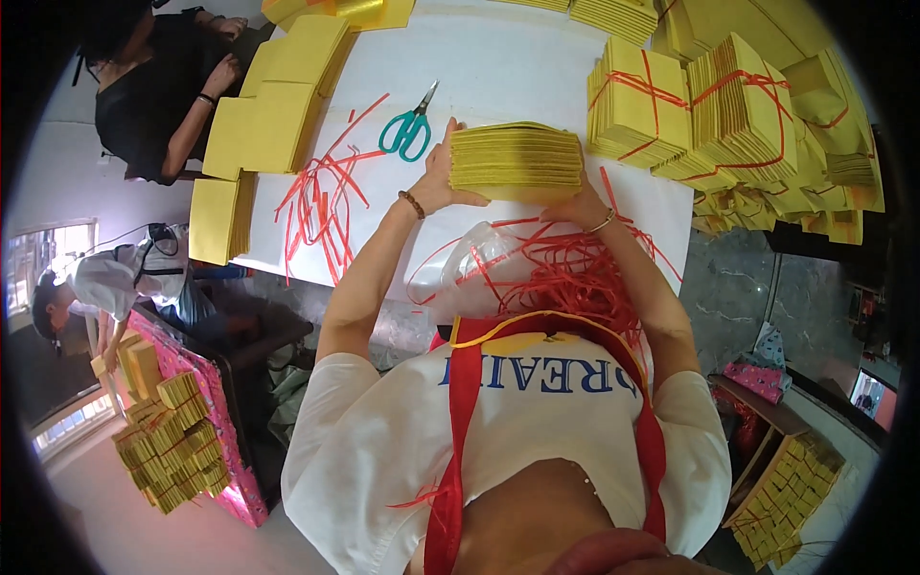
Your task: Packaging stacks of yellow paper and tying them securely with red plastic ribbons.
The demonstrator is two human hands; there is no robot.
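Note:
Between my two hands stands a stack of yellow envelopes (pixel 516 158), its layered edges facing me. My left hand (pixel 442 178) presses on the stack's left side, thumb at its near lower corner. From the right, my right hand (pixel 581 205) grips the near right corner, its fingers partly hidden. No tie shows on this stack. Teal-handled scissors (pixel 410 129) lie just beyond my left hand, blades pointing away. Nearer to me, a tangle of red plastic strips (pixel 575 273) lies beside a clear plastic bag (pixel 470 257).
Loose red strips (pixel 326 211) lie left of my left arm. Untied yellow piles (pixel 254 134) line the table's left edge. Bundles tied with red strip (pixel 640 103) crowd the right. A person in black (pixel 153 96) sits at left; another in white (pixel 129 278) bends over more bundles (pixel 172 446).

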